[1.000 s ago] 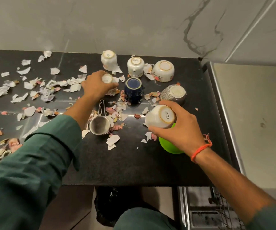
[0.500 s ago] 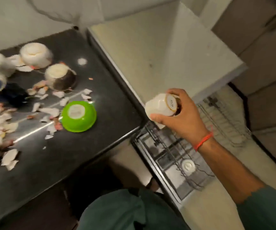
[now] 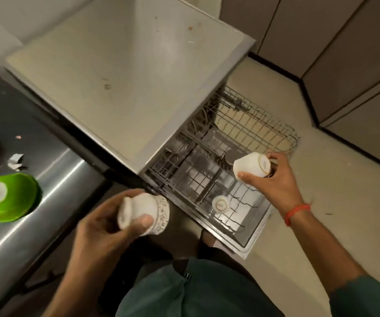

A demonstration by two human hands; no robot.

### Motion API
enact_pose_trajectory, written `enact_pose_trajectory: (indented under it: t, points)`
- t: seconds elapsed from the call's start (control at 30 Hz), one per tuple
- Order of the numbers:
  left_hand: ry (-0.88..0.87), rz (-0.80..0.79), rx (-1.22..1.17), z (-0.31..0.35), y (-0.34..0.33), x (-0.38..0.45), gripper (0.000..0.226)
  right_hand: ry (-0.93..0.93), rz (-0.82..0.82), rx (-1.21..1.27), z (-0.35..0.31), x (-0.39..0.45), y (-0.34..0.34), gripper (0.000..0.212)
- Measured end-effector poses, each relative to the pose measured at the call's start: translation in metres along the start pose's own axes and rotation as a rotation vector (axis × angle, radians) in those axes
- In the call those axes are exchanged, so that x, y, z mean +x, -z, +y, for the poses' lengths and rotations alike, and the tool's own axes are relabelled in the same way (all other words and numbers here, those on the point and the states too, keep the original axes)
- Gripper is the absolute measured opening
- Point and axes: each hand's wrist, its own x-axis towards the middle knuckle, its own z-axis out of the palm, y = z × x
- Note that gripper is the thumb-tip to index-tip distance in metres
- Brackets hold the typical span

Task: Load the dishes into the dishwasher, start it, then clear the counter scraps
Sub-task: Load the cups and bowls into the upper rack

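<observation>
The right hand (image 3: 273, 179) grips a white cup (image 3: 252, 165) above the dishwasher rack (image 3: 253, 124). The left hand (image 3: 106, 223) grips a patterned cup (image 3: 147, 211), with a green bowl (image 3: 8, 197) on the worktop (image 3: 35, 225) to its left.

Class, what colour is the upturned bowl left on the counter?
Bright green, with a pale whitish base ring facing up: the bowl shows clearly at the left of the head view.

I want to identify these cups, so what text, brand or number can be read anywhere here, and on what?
Nothing can be read for certain.
Cup in the right hand: a small dark mark on its base, too blurred to read.
Cup in the dishwasher rack: a faint mark on its base, too small to read.
Cup in the left hand: a speckled rim pattern, no lettering.
Green bowl: pale base, no legible text.
</observation>
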Motion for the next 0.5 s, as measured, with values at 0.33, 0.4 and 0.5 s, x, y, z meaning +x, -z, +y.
enact_pose_trajectory:
  t: [0.33, 0.4, 0.5]
  points:
    - [0.164, -0.156, 0.284, -0.033, -0.102, 0.061, 0.050, -0.119, 0.053, -0.146, 0.105, 0.046, 0.002, 0.066]
    - [0.167, -0.190, 0.347, -0.045, -0.110, 0.080, 0.050, -0.141, 0.074, -0.207, 0.125, 0.058, -0.007, 0.066]
    - [0.164, -0.217, 0.397, -0.065, -0.119, 0.100, 0.048, -0.176, 0.078, -0.281, 0.151, 0.076, -0.025, 0.066]
